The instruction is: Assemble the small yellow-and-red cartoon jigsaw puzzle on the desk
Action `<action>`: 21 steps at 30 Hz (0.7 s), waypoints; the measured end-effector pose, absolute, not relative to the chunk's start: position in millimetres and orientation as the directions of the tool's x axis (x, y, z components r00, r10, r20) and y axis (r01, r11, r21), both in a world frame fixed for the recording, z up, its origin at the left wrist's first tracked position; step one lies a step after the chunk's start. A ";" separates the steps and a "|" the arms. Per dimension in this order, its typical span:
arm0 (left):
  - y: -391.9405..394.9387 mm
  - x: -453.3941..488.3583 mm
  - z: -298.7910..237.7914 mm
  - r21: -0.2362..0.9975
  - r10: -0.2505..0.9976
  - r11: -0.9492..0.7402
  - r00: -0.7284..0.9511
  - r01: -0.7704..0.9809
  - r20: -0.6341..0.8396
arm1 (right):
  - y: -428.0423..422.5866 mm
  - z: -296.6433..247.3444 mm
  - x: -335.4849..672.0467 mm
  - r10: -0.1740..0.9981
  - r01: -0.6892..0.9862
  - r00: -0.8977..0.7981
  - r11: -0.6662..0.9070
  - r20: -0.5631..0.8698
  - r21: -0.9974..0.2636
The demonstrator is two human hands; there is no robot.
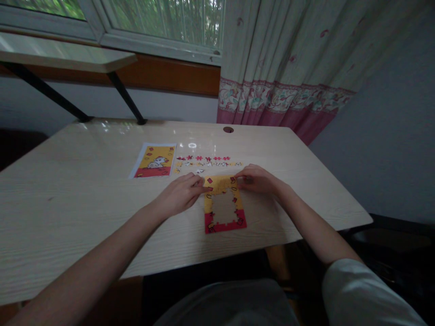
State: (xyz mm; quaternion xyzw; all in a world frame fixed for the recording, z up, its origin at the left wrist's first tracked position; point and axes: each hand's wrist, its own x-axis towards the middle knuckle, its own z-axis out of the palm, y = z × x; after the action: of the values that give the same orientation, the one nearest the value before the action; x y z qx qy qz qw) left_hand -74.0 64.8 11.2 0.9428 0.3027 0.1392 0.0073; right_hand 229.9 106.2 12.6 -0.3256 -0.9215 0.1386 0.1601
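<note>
A partly assembled jigsaw puzzle (208,206) lies flat on the desk, its frame and upper part joined in yellow above and red below. Bare wood shows through a gap in its middle. Against the puzzle's upper left edge, my left hand (181,192) rests with one digit reaching onto it and the other fingers bent. My right hand (258,179) touches the upper right corner with an outstretched finger; its other fingers curl below. Neither hand visibly holds a loose piece. Beyond them lie rows of loose puzzle pieces (208,159), red in the back row, yellow and white nearer.
A reference picture (154,160) of a white animal on yellow and red lies left of the loose pieces. The pale wooden desk (102,190) has a round cable hole (228,130) at the back. A raised shelf (68,56) stands at back left; a curtain (272,68) hangs behind.
</note>
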 end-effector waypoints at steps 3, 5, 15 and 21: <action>65.4 -74.1 10.9 0.089 0.568 -0.819 0.780 0.567 0.264 | 106.3 12.7 229.8 0.641 0.550 -0.738 0.753 0.213 -0.361; 65.6 -74.3 10.9 0.084 0.566 -0.820 0.780 0.567 0.266 | 106.5 12.2 230.1 0.637 0.545 -0.739 0.756 0.217 -0.362; 66.1 -75.9 11.7 0.052 0.606 -0.785 0.747 0.618 0.276 | 109.5 5.7 232.1 0.626 0.533 -0.739 0.769 0.249 -0.353; 77.9 -105.0 28.7 0.112 0.841 -0.456 0.387 0.883 0.378 | 108.7 6.9 231.8 0.643 0.553 -0.735 0.752 0.213 -0.359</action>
State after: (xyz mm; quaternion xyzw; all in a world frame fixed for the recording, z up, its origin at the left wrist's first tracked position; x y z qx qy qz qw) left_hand -105.0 77.9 28.7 0.8310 0.5186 0.1938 -0.0537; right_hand 231.8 108.7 6.9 -0.3246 -0.9214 0.1370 0.1641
